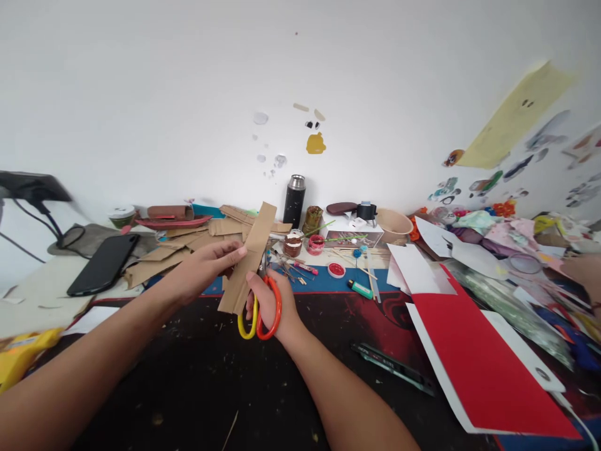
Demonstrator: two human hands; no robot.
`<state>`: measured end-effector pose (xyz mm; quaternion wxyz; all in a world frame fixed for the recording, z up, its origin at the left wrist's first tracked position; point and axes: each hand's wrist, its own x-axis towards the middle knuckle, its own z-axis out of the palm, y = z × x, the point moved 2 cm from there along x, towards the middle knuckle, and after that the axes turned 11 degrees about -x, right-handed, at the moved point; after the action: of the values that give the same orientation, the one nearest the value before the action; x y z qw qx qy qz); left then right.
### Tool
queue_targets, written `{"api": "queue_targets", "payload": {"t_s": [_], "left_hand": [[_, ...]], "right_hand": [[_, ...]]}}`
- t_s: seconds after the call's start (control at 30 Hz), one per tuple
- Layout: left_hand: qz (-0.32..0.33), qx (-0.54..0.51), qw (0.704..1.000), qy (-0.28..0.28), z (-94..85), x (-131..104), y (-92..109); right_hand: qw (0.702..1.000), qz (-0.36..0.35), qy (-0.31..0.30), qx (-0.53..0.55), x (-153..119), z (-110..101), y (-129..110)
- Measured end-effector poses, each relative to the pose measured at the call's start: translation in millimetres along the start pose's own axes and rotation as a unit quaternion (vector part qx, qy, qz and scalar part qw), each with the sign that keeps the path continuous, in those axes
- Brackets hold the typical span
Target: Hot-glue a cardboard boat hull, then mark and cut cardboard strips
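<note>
- Right now the left hand [206, 266] is pinching a long cardboard strip [248, 260] between fingers and thumb, holding it tilted above the dark table [188, 376].
- Meanwhile the right hand [272, 307] is gripping the scissors [258, 310], fingers closed through the yellow and orange loops, blades hidden behind the strip.
- Keeping the strip taut and the left fingertips away from the blades is looking wise.
- Cardboard scraps [188, 241] are lying behind, near a black phone [103, 263].
</note>
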<state>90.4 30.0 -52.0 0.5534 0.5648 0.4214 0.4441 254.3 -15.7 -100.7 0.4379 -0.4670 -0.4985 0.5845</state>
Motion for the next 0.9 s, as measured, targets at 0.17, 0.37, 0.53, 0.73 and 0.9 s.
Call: {"api": "queue_targets", "payload": {"t_s": [0.17,0.37,0.53,0.73,0.9], "left_hand": [[-0.004,-0.016,0.997,0.069,-8.1,-4.4,10.1],[0.022,-0.024,0.990,0.137,-21.0,-1.6,7.5],[-0.012,-0.033,0.996,0.080,-22.0,-7.3,-5.3],[-0.087,-0.019,0.996,0.004,-6.9,-16.8,-9.4],[-0.062,0.000,0.998,-0.014,-7.9,-15.6,-6.7]], "right_hand": [[0.997,-0.006,-0.053,-0.056,-4.3,4.7,6.6],[0.989,-0.013,-0.106,-0.100,-12.0,9.0,6.7],[0.996,-0.026,-0.070,-0.046,-7.9,3.0,1.1],[1.000,-0.022,-0.007,-0.006,2.7,-6.6,1.2],[1.000,-0.018,0.011,-0.010,4.1,-8.6,1.6]]}}
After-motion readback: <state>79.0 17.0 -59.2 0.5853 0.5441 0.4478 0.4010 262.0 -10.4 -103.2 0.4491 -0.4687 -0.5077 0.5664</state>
